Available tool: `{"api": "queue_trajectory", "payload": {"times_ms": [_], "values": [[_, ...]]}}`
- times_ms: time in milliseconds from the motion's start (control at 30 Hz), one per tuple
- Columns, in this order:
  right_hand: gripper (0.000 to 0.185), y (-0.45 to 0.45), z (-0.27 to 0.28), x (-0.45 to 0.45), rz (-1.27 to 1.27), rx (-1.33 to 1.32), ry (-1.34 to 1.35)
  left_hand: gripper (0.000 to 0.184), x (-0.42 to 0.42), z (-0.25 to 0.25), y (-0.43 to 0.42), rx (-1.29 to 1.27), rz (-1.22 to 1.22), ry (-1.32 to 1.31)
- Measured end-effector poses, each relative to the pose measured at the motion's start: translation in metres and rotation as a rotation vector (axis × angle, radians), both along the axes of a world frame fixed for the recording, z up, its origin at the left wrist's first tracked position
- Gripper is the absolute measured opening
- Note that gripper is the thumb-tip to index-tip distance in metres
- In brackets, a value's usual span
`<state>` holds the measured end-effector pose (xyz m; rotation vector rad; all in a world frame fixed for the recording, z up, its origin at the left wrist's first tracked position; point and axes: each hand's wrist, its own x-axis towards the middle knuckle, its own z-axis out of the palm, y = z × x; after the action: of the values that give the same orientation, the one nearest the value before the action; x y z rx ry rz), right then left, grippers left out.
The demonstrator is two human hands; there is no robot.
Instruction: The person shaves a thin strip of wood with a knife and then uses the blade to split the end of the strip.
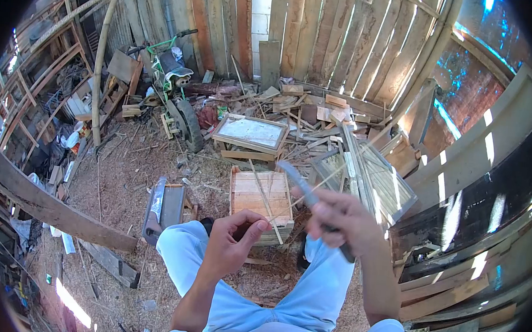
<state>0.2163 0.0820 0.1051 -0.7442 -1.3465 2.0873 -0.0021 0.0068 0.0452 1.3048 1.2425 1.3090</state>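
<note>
Two hands [231, 237], one held knife [299, 181], one green bike [176, 79].

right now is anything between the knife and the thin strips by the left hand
Nothing visible stands between the knife in the right hand and the thin strips by the left hand; a box shows behind them.

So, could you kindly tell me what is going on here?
A seated person grips a knife in the right hand, its blade pointing up and forward. The left hand appears to pinch a thin strip; whether the blade touches it is hard to tell. A wooden box stands just ahead, near the knees, and scrap wood lies piled farther off.
</note>
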Motion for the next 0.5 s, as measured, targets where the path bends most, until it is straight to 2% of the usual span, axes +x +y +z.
{"api": "queue_trajectory", "payload": {"times_ms": [167,367,433,500], "values": [[0.035,-0.010,-0.016,-0.020,0.042,-0.043,0.005,0.014,0.006,0.004,0.003,0.066,0.010,0.027],[0.036,-0.006,-0.009,-0.017,-0.054,0.070,-0.087,0.013,0.003,0.004,0.000,0.048,0.019,0.126],[0.036,0.004,-0.005,-0.007,-0.219,0.000,0.013,0.013,-0.003,0.004,-0.004,0.025,0.030,0.131],[0.036,0.007,-0.006,-0.003,-0.232,-0.021,0.048,0.013,-0.005,0.003,-0.004,0.003,0.031,0.136]]}}
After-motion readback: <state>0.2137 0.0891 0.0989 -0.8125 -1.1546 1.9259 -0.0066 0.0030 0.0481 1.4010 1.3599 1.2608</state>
